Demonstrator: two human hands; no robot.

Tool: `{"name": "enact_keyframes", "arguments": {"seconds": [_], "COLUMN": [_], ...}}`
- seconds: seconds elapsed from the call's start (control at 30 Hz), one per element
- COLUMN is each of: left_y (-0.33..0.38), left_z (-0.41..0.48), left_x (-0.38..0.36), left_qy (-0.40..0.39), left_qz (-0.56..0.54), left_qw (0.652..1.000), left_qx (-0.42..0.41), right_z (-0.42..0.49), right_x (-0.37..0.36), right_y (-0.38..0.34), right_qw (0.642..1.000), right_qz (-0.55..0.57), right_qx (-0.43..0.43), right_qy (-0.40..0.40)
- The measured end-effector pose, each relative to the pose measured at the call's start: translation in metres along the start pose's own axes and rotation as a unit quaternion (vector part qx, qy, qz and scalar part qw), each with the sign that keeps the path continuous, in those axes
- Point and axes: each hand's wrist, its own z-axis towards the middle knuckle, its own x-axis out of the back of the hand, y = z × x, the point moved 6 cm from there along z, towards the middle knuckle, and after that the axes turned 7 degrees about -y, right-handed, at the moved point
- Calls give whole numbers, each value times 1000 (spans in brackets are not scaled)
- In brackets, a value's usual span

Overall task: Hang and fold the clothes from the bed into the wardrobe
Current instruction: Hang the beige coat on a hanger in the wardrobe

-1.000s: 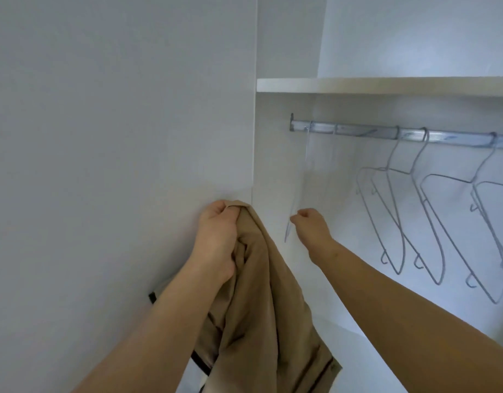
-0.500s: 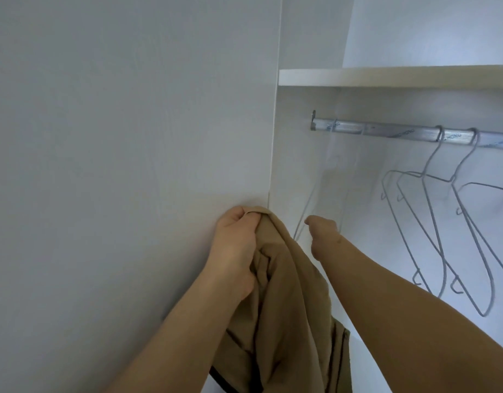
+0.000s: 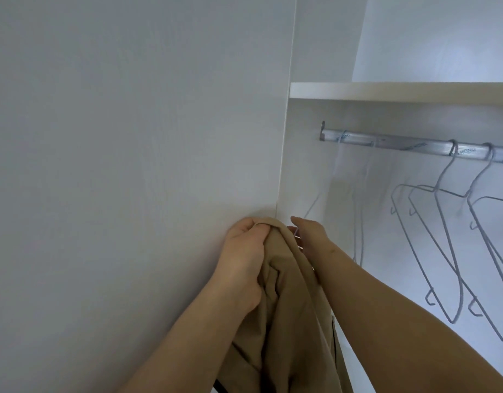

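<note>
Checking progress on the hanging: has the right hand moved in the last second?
Yes. The right hand, pinching a wire hanger, moved left relative to the rail, toward the tan garment.

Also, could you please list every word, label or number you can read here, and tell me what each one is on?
Blue print repeated along the silver rail: present, but too small and blurred to read.
Beige garment, wire hangers, shelf: no text visible.
</note>
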Motion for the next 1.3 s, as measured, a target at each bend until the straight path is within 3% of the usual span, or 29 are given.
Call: {"name": "enact_keyframes", "arguments": {"seconds": [0.2, 0.53, 0.7, 0.93, 1.07, 1.3], "left_y": [-7, -6, -6, -27, -52, -91], "left_z": [4, -8, -16, -45, -50, -60], "left_x": [6, 3, 0, -34, -48, -95], "left_qy": [19, -15, 7, -60, -46, -190], "left_qz": [38, 36, 23, -65, -2, 3], "left_qw": [999, 999, 998, 985, 983, 944], "left_qx": [13, 35, 54, 145, 175, 270], "right_z": [-10, -73, -126, -204, -256, -320], "right_x": [16, 27, 38, 92, 133, 195], "right_y": [-26, -57, -33, 3, 26, 57], "right_qw": [983, 968, 967, 958, 952, 964], "right_qz": [-38, -76, -105, -153, -186, -211], "right_qx": [113, 213, 213, 225, 228, 157], "right_qy": [139, 109, 91, 90, 86, 42]}}
